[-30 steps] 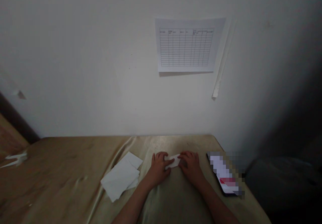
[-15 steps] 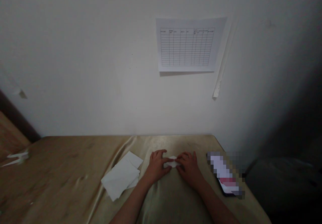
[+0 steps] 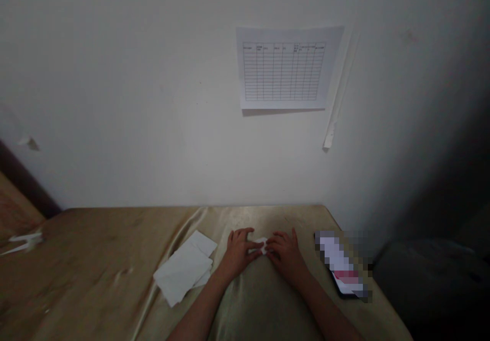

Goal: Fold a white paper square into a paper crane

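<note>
The small folded paper [image 3: 264,240] sits low over the cloth-covered surface [image 3: 260,300], directly between the fingertips of both hands. It lies right of the left hand [image 3: 238,253] and left of the right hand [image 3: 286,253], neither clearly nearer; fingers hide its long axis. Each grip is nearly closed, thumb and forefinger seeming to pinch one side. Loose sheets [image 3: 181,272] lie beyond the left hand, a phone [image 3: 340,269] beyond the right.

White papers [image 3: 182,272] and a phone [image 3: 340,267] lie on the cloth-covered table [image 3: 95,264]
</note>
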A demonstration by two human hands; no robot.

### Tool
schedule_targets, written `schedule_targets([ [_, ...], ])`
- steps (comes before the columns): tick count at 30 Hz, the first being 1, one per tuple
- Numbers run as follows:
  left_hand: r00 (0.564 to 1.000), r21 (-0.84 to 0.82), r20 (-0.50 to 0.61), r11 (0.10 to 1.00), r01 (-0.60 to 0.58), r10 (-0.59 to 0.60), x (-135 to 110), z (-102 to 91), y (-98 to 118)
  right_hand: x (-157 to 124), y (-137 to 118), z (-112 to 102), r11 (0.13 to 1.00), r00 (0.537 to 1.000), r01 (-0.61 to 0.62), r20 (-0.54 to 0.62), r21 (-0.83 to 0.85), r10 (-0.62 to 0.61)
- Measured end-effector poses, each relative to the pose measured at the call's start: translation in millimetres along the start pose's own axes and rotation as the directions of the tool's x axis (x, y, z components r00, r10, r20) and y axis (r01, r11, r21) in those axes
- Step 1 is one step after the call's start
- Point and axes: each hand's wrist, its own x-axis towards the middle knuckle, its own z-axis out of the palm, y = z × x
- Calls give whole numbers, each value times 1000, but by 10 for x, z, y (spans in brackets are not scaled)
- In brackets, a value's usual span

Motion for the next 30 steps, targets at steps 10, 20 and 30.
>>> schedule_targets([
  [10,1000,3,17,1000,26,-26,6,-3,1,16,21,39,1000,1000,4,-26,16,-3],
  [20,997,-20,31,997,71,-71,25,-30,63,53,21,77,984,990,-135,-28,116,139],
  [30,993,-38,9,992,118,-118,38,12,82,67,69,105,955,968,-241,-25,172,249],
])
